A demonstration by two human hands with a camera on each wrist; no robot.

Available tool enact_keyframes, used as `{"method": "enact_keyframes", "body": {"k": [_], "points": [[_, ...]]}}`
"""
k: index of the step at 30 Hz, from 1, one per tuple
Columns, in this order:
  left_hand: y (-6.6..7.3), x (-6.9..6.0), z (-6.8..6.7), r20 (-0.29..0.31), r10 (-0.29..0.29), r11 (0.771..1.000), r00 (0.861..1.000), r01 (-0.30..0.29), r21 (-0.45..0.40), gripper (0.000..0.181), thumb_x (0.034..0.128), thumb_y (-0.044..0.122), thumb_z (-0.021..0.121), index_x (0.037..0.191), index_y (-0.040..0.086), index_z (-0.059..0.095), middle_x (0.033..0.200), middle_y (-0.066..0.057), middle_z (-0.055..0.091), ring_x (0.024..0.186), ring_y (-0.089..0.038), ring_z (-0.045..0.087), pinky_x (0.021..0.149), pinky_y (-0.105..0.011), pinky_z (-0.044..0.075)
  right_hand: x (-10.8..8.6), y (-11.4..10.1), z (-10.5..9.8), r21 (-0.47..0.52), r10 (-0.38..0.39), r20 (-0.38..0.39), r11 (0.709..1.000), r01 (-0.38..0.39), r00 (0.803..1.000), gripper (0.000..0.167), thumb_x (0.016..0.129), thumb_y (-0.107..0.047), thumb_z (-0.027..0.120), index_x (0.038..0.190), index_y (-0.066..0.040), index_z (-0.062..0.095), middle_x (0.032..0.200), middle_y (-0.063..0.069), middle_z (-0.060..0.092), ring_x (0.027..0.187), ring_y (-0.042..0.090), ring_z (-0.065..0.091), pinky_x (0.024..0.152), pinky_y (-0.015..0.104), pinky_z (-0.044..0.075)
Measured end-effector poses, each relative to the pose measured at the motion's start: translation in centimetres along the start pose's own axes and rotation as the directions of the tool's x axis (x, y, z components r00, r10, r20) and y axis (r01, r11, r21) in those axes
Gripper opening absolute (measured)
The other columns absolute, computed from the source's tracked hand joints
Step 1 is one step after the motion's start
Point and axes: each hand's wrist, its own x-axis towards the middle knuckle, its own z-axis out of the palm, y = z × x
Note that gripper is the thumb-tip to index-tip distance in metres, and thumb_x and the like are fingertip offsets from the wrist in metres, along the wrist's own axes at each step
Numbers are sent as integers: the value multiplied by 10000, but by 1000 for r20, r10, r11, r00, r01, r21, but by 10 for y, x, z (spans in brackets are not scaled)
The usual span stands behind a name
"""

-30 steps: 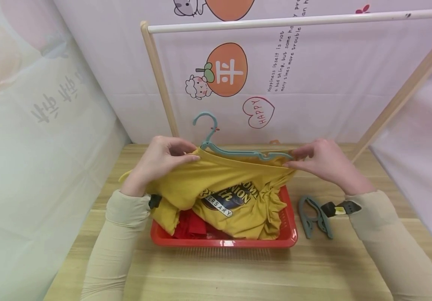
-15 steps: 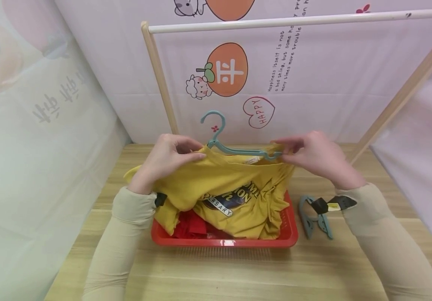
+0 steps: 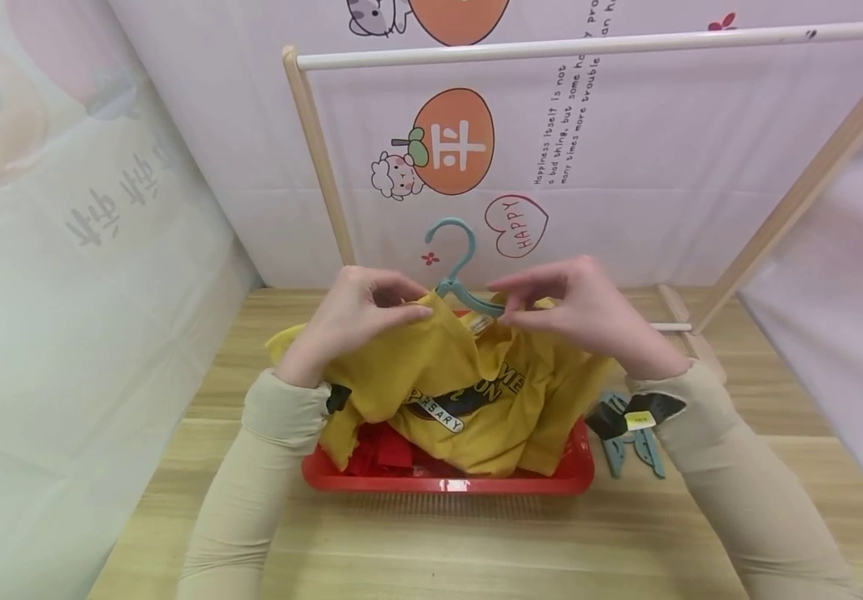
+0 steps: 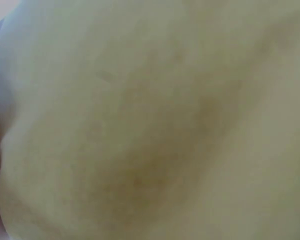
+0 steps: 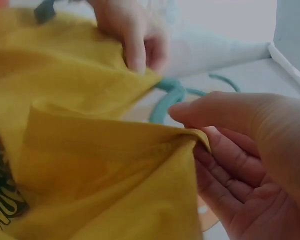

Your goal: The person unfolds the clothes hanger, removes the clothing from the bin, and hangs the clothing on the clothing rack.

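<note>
A yellow T-shirt [image 3: 401,367] with a dark printed logo hangs from both hands over a red basket [image 3: 446,484]. The left hand [image 3: 359,312] pinches the shirt near its neckline, where the left arm of a light-blue clothes hanger [image 3: 476,302] runs into the cloth. On the other side of the neckline, the right hand [image 3: 574,304] has the shirt's edge between thumb and fingers, its thumb close against the hanger's right arm. The hanger's hook points up; both arm ends are hidden. In the left wrist view, yellowish cloth [image 4: 150,120] fills nearly everything.
Red cloth [image 3: 382,450] lies in the basket under the shirt. A folded grey-blue hanger [image 3: 644,454] rests on the wooden table [image 3: 439,550] to the right, partly behind the right wrist. Behind stands a rack with a white rail [image 3: 551,50] and wooden posts.
The right hand has moved left toward the hook, drawing the neckline together; the hanger's right arm is now mostly covered. The left hand and hanger have shifted slightly right.
</note>
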Motion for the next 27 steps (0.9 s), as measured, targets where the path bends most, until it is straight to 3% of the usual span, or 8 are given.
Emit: {"method": "enact_keyframes", "body": {"k": [5,8,12,16,20,27], "points": [[-1,-3,-4,-36,-5,1000,999,4,-26,168,876,259,840,991,141,811,898,74,752,775,-126,699,700,-322,575,-1,2,-4,70,-57,-23,996,58,998,271,909,-23,763,1175,-78,751,1056,28,749,912,169,709,808,276,580],[-1,-5,-8,-48,-8,1000,999,7,-28,179,876,262,839,1003,139,811,910,67,755,780,-133,702,707,-323,578,-4,6,-13,-13,-82,-53,997,81,995,288,911,-32,766,1189,-104,748,1127,15,736,965,155,683,870,267,552],[0,-7,-12,-64,-23,999,998,21,-33,189,871,259,843,1010,134,812,920,60,757,788,-140,704,711,-320,577,-8,13,-24,-151,-24,-54,988,16,998,249,894,-206,823,1139,-218,780,1089,-88,742,998,106,632,907,337,509],[1,-8,-14,-69,-25,999,997,23,-34,191,869,255,845,1011,131,812,927,60,757,800,-139,707,723,-320,578,-10,19,-25,-154,21,-40,988,-27,999,174,892,-279,823,1061,-237,809,989,-112,754,950,90,663,879,313,522],[-1,-8,-13,-65,-13,999,998,11,-36,190,868,248,846,1012,129,811,926,59,758,800,-138,708,724,-319,580,-8,26,-21,-154,-62,-64,987,51,996,83,922,-188,790,996,-206,825,924,-113,758,894,82,698,840,226,523],[1,-4,-8,-57,-3,999,998,1,-41,173,869,223,844,1003,120,811,913,60,756,782,-138,704,700,-322,580,1,18,-11,-181,-158,-124,974,135,980,29,918,-166,793,920,-167,822,849,-141,742,780,69,683,767,236,535]]}}
